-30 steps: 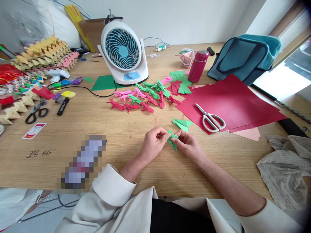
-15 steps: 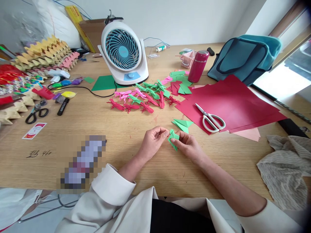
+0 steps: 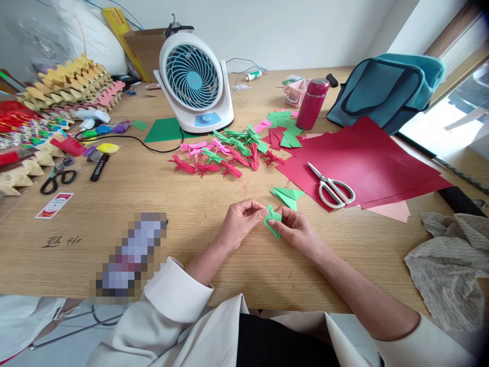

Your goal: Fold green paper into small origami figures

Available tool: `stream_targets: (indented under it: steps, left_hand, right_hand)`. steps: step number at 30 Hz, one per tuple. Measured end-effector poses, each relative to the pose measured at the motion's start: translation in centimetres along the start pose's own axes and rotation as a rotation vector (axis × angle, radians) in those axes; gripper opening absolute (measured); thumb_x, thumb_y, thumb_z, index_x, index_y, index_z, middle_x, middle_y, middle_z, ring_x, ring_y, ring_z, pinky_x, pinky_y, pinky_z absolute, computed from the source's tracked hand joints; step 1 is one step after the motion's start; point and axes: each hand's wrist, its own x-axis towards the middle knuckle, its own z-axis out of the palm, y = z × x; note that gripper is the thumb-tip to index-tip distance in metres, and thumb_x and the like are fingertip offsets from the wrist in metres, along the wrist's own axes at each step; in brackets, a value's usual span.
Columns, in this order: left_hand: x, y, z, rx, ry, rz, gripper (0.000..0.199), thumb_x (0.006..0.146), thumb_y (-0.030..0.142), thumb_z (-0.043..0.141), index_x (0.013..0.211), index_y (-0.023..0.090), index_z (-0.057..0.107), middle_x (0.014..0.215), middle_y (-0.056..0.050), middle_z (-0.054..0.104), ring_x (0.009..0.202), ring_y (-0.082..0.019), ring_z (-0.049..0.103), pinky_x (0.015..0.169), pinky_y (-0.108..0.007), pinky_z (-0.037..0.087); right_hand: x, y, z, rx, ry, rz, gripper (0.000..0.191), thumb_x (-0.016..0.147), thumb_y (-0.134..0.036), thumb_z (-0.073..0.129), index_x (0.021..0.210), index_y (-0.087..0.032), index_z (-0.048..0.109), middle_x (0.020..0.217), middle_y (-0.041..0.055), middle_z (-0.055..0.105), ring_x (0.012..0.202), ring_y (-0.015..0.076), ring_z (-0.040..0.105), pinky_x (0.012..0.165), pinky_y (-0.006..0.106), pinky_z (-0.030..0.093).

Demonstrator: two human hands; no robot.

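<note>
Between my hands is a small piece of folded green paper (image 3: 272, 223), held just above the table. My right hand (image 3: 296, 230) pinches its right side, with the thumb lying across the front. My left hand (image 3: 244, 223) has thumb and forefinger closed at the paper's upper left edge. Just beyond my hands lies another folded green paper piece (image 3: 288, 196), pointed in shape. Farther back is a heap of folded paper figures (image 3: 233, 153) in green, pink and red.
White-handled scissors (image 3: 332, 187) rest on red paper sheets (image 3: 367, 158) at the right. Behind stand a fan (image 3: 194, 81), a red flask (image 3: 312, 104) and a blue bag (image 3: 378, 92). A crumpled cloth (image 3: 451, 270) lies right; black-handled scissors (image 3: 57, 178) lie left.
My left finger and thumb have moved slightly right, closer onto the green paper's top edge. My right hand keeps its pinch.
</note>
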Motion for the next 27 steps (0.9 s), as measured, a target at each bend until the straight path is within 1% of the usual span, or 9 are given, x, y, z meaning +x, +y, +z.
stream_targets:
  steps: [5,8,13,20,24,27]
  left_hand:
    - [0.11,-0.02,-0.14,-0.032,-0.028,-0.014,0.029,0.065,0.036,0.086,0.068,0.013,0.067,0.067,0.001,0.064,0.065,-0.009,0.055,0.066,-0.021,0.045]
    - [0.13,0.00,-0.17,-0.029,-0.035,-0.008,0.029,0.066,0.035,0.085,0.068,0.013,0.066,0.066,0.001,0.064,0.064,-0.009,0.055,0.066,-0.021,0.045]
    - [-0.05,-0.12,-0.17,0.037,-0.037,0.031,0.027,0.074,0.037,0.078,0.071,0.013,0.065,0.068,0.001,0.061,0.065,-0.009,0.052,0.065,-0.022,0.043]
    - [-0.33,-0.67,0.11,0.240,0.016,0.128,0.027,0.085,0.038,0.066,0.074,0.014,0.062,0.068,0.001,0.058,0.065,-0.010,0.051,0.063,-0.022,0.041]
    - [-0.30,-0.72,0.19,0.215,0.031,0.142,0.027,0.089,0.038,0.061,0.078,0.014,0.064,0.072,-0.001,0.062,0.070,-0.011,0.056,0.068,-0.022,0.044]
    - [-0.28,-0.54,0.26,0.219,0.037,0.154,0.027,0.091,0.037,0.058,0.079,0.014,0.065,0.074,-0.001,0.063,0.071,-0.012,0.057,0.069,-0.023,0.045]
  right_hand:
    - [0.03,0.09,-0.04,-0.023,-0.016,-0.003,0.048,0.067,-0.056,0.080,0.067,-0.021,0.047,0.061,-0.0047,0.044,0.056,0.0098,0.036,0.052,0.025,0.030]
    - [0.02,0.06,-0.04,-0.035,-0.022,-0.004,0.047,0.068,-0.056,0.079,0.068,-0.021,0.047,0.061,-0.0050,0.044,0.056,0.0093,0.035,0.051,0.025,0.030]
    - [-0.05,0.02,0.02,-0.037,-0.027,-0.001,0.046,0.069,-0.054,0.079,0.069,-0.021,0.046,0.061,-0.0055,0.043,0.055,0.0091,0.034,0.051,0.025,0.028]
    - [-0.03,0.25,0.02,-0.038,-0.012,-0.008,0.045,0.070,-0.054,0.077,0.069,-0.021,0.046,0.060,-0.0060,0.042,0.054,0.0087,0.033,0.051,0.025,0.029]
    - [0.11,0.47,0.01,-0.025,0.006,-0.014,0.047,0.071,-0.058,0.075,0.069,-0.022,0.045,0.060,-0.0051,0.044,0.054,0.0094,0.036,0.052,0.025,0.031]
    - [0.20,0.61,0.00,-0.011,0.023,-0.013,0.046,0.069,-0.057,0.077,0.069,-0.022,0.047,0.061,-0.0048,0.046,0.054,0.0097,0.037,0.052,0.026,0.031]
